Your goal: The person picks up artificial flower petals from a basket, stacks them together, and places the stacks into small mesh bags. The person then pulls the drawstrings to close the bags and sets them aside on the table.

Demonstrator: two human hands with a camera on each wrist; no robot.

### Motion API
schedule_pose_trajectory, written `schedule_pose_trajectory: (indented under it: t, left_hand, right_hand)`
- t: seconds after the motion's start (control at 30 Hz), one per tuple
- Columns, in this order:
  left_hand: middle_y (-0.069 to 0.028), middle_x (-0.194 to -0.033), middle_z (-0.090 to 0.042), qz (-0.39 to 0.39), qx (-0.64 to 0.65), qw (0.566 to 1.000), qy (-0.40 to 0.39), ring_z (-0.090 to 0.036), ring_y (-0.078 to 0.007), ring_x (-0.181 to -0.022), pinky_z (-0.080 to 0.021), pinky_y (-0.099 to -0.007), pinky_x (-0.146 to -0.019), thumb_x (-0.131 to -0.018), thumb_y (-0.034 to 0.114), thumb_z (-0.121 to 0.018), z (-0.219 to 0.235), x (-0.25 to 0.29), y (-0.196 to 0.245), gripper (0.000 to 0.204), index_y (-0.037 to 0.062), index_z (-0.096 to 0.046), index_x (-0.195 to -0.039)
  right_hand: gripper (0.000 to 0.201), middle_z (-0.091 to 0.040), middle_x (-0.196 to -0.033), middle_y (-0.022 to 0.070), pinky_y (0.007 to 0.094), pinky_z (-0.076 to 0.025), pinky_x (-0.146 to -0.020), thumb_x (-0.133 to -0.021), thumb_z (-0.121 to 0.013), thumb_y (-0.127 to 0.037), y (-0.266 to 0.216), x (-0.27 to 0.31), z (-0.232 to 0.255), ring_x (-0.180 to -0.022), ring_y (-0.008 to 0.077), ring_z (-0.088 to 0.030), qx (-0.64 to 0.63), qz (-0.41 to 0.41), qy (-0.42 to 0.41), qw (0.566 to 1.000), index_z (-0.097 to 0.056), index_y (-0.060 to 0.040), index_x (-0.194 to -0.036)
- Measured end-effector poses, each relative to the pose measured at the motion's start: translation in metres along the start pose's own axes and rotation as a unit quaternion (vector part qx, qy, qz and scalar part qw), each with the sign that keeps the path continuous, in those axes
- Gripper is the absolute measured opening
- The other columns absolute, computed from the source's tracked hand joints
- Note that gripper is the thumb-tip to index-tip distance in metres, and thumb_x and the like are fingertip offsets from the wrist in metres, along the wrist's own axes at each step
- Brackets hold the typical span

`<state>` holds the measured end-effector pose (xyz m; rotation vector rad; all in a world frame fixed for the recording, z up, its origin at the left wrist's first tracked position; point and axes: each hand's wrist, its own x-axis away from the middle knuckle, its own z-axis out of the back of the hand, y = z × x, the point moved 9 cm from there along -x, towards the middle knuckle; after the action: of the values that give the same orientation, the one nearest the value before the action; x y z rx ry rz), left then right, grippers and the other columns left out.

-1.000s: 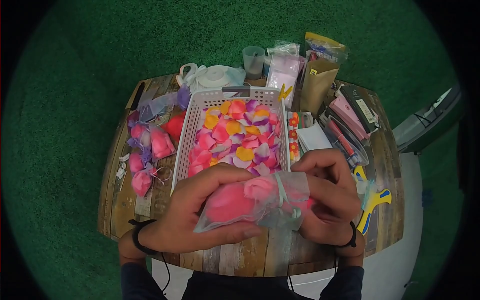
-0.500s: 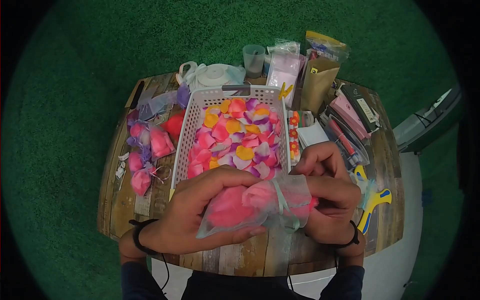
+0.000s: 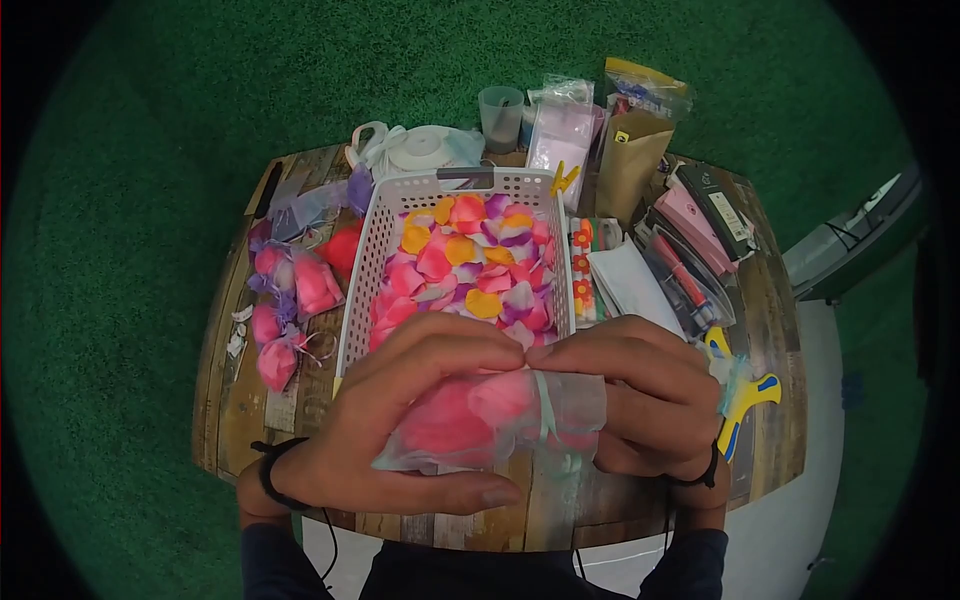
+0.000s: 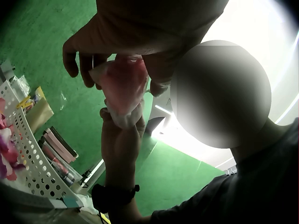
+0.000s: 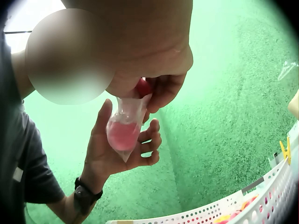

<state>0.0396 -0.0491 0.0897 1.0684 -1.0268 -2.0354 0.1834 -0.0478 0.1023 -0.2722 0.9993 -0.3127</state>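
A sheer pale-green organza bag (image 3: 450,425) filled with pink petals lies on its side between both hands. A thin ribbon (image 3: 546,405) circles its neck. My left hand (image 3: 365,430) cups loosely around the full end, fingers above and the thumb apart below it. In the right wrist view this left hand (image 5: 110,151) shows spread fingers behind the bag. My right hand (image 3: 655,405) holds the bag's mouth end, its index fingertip meeting the left fingertips over the ribbon. A red piece (image 5: 143,87) shows at the mouth, under the right fingers.
A white perforated basket (image 3: 357,290) of colourful petals stands just beyond the hands. Several filled pouches (image 3: 318,285) lie left. Ribbon rolls (image 3: 420,148), a cup (image 3: 500,120), a brown paper bag (image 3: 632,170), boxes (image 3: 712,215) and a yellow-blue handled tool (image 3: 745,410) surround it.
The left thumb has come away from the bag's lower side. My right index finger has moved left to the left fingertips above the ribbon, and the red piece is now hidden in the head view.
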Motion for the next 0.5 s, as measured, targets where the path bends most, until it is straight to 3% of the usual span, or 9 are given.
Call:
schedule_pose_trajectory:
  t: [0.13, 0.2, 0.33, 0.5]
  left_hand:
    - [-0.0121, -0.110, -0.064, -0.046, -0.115, 0.990, 0.066, -0.059, -0.0282, -0.102, -0.044, -0.0395, -0.090, -0.071, 0.015, -0.084, 0.019, 0.000, 0.023, 0.050, 0.0005, -0.063, -0.114]
    - [-0.0114, -0.107, -0.065, -0.094, -0.317, 0.941, 0.074, -0.059, -0.0281, -0.097, -0.045, -0.0395, -0.087, -0.069, 0.012, -0.082, 0.011, 0.000, 0.041, 0.044, 0.0009, -0.067, -0.109]
    - [-0.0110, -0.105, -0.065, -0.062, -0.277, 0.958, 0.038, -0.058, -0.0282, -0.096, -0.046, -0.0392, -0.082, -0.067, 0.006, -0.080, -0.004, 0.002, 0.025, 0.042, 0.0016, -0.069, -0.108]
    - [-0.0098, -0.105, -0.065, -0.109, -0.246, 0.961, 0.064, -0.057, -0.0251, -0.087, -0.049, -0.0292, -0.068, -0.062, -0.006, -0.076, -0.006, 0.005, 0.028, 0.045, 0.0019, -0.072, -0.106]
  right_hand:
    - [0.026, -0.070, -0.097, 0.0132, 0.0328, -0.055, -0.067, -0.067, -0.069, 0.001, 0.000, 0.003, -0.003, -0.077, 0.0258, -0.067, 0.026, 0.003, -0.008, 1.000, -0.072, -0.0033, -0.092]
    - [0.028, -0.069, -0.094, 0.0120, 0.0312, -0.053, -0.064, -0.063, -0.070, 0.001, -0.001, 0.003, -0.004, -0.074, 0.0245, -0.066, 0.065, 0.007, -0.001, 0.998, -0.071, -0.0040, -0.090]
    - [0.028, -0.067, -0.089, 0.0099, 0.0301, -0.051, -0.061, -0.062, -0.071, -0.001, -0.003, 0.005, -0.008, -0.071, 0.0233, -0.063, 0.079, 0.003, -0.010, 0.997, -0.071, -0.0049, -0.089]
    - [0.024, -0.065, -0.090, 0.0118, 0.0315, -0.052, -0.062, -0.065, -0.073, -0.005, -0.007, 0.010, -0.004, -0.073, 0.0249, -0.064, 0.100, 0.011, 0.051, 0.994, -0.071, -0.0055, -0.090]
